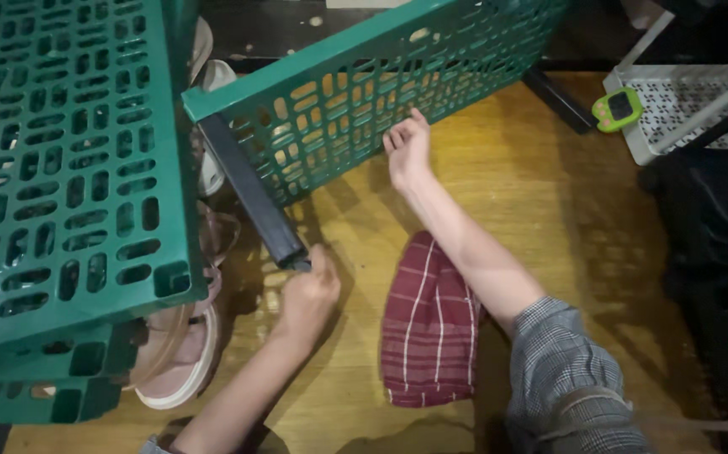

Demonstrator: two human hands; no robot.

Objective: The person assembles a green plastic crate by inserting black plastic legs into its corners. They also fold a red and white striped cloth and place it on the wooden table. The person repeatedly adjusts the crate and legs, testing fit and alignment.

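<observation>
Green plastic lattice panel [364,92] is tilting over the wooden floor [549,219] as I am steadying it: my left hand [307,296] is clenching the end of the dark metal bar [250,189] running along the panel's lower left edge, while my right hand [408,147] is pressing loosely curled fingers against the panel's bottom rim. Below the panel, a maroon striped cloth [428,324] is lying between my forearms. Left of the panel, a second green lattice crate [61,168] is covering pink sandals [180,353].
</observation>
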